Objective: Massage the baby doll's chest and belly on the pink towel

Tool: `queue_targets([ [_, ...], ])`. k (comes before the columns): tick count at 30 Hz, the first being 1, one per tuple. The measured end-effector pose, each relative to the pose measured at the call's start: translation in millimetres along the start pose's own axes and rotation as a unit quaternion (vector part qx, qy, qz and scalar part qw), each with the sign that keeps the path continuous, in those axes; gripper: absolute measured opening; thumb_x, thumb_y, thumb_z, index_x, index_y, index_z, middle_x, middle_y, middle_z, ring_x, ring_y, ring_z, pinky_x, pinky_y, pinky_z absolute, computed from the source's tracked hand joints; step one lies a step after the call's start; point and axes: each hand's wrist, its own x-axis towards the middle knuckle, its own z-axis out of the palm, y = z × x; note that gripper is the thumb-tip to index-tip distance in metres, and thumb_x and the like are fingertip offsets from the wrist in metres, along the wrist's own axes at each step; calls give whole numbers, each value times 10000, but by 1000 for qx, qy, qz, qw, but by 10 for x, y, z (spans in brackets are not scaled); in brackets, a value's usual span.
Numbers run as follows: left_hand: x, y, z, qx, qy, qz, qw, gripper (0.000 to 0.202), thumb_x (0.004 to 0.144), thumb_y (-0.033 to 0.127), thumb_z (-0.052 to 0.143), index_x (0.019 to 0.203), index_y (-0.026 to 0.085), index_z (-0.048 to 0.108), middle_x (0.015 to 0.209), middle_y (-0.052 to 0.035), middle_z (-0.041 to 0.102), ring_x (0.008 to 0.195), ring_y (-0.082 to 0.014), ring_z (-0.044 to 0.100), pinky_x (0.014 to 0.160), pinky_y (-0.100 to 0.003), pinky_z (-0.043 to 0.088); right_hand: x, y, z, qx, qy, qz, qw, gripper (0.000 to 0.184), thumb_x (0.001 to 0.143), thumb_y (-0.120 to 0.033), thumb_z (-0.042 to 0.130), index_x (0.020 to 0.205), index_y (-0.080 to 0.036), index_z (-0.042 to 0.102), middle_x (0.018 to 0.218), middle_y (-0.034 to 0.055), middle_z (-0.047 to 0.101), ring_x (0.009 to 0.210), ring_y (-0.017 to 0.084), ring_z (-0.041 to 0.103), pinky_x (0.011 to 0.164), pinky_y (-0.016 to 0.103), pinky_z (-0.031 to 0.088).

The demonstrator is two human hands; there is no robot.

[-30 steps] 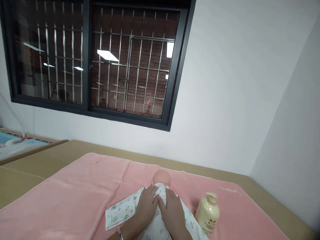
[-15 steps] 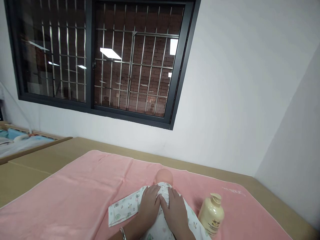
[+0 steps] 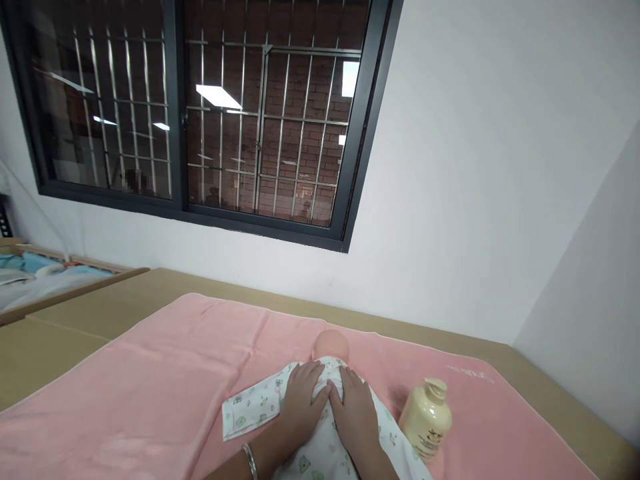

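A baby doll [image 3: 331,345] lies on a pink blanket [image 3: 165,373], its bald head pointing away from me. It wears a white printed garment [image 3: 255,408] with one sleeve spread out to the left. My left hand [image 3: 303,400] rests flat on the upper part of the doll's clothed body, fingers extended. Beside it my right hand [image 3: 356,410] lies flat too, with the two thumbs close together in the middle. A bracelet [image 3: 250,461] is on my left wrist. The doll's lower body runs under my forearms and out of view.
A cream pump bottle [image 3: 427,420] stands on the blanket to the right of the doll. The blanket covers a tan tabletop [image 3: 135,300] against a white wall. A barred window [image 3: 260,133] is above. At far left, an open bin [image 3: 75,297] holds blue and white items.
The view has shifted slightly, so the window sits a little higher. Both hands stay on the doll, the thumbs having moved slightly.
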Motion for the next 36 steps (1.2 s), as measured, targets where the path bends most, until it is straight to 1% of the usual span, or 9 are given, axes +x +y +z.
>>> queue_targets([
  [8, 18, 19, -6, -20, 0, -22, 1000, 378, 918, 315, 422, 1214, 215, 634, 1263, -95, 644, 1190, -252, 557, 1084, -508, 381, -20, -33, -32, 0, -2, -5, 1000, 415, 909, -380, 390, 1225, -213, 599, 1280, 90, 617, 1200, 259, 532, 1041, 372, 336],
  [13, 6, 5, 3, -5, -7, -17, 1000, 387, 915, 321, 420, 1233, 219, 617, 1298, -84, 626, 1218, -247, 542, 1110, -498, 347, 18, 30, -58, 22, -21, -4, 1000, 474, 936, -376, 319, 1294, -190, 569, 1362, 84, 566, 1278, 250, 477, 1091, 383, 298],
  [16, 12, 3, 12, 17, -14, -52, 998, 425, 914, 332, 404, 1261, 182, 597, 1323, -104, 605, 1251, -256, 520, 1115, -481, 338, 62, 84, -40, 23, -32, 1, 999, 508, 951, -403, 287, 1312, -175, 563, 1400, 87, 532, 1329, 252, 430, 1121, 402, 268],
  [19, 13, 20, 5, 51, -17, -87, 995, 472, 899, 362, 421, 1285, 139, 576, 1345, -136, 581, 1284, -290, 487, 1116, -504, 319, 59, 71, -34, -27, -38, 33, 998, 555, 944, -392, 296, 1369, -110, 514, 1464, 145, 447, 1386, 301, 346, 1127, 448, 247],
  [22, 0, 66, -37, 62, -14, -61, 996, 429, 902, 345, 417, 1243, 161, 602, 1301, -119, 612, 1239, -280, 518, 1100, -490, 340, -1, -9, -104, -62, -48, 12, 997, 542, 930, -344, 318, 1372, -93, 507, 1431, 160, 483, 1356, 312, 387, 1110, 447, 266],
  [27, -10, 108, -102, 83, 9, -51, 995, 312, 903, 280, 408, 1040, 203, 677, 1077, -102, 684, 1020, -254, 619, 920, -419, 482, -40, -56, -270, -72, -79, 32, 994, 409, 917, -334, 342, 1093, -169, 672, 1127, 136, 682, 1063, 297, 612, 934, 408, 421],
  [29, 4, 77, -89, 95, 17, -50, 994, 323, 894, 304, 436, 1090, 183, 663, 1097, -116, 678, 1030, -267, 616, 914, -428, 490, 8, 7, -258, -60, -75, 31, 995, 424, 925, -344, 331, 1124, -165, 660, 1185, 138, 661, 1109, 296, 592, 948, 406, 412],
  [32, 25, 17, -42, 99, 26, -3, 995, 373, 898, 313, 439, 1182, 161, 627, 1201, -118, 656, 1116, -270, 591, 978, -446, 472, 91, 124, -179, -15, -53, -11, 998, 473, 938, -351, 324, 1280, -146, 578, 1362, 120, 559, 1286, 262, 471, 1072, 382, 309],
  [36, 12, 26, -1, 108, 55, 68, 990, 330, 905, 214, 387, 1080, 193, 665, 1127, -86, 693, 1050, -233, 626, 957, -424, 492, 78, 122, -169, 19, -66, -30, 997, 482, 950, -345, 304, 1334, -166, 535, 1384, 93, 545, 1304, 234, 454, 1109, 372, 260],
])
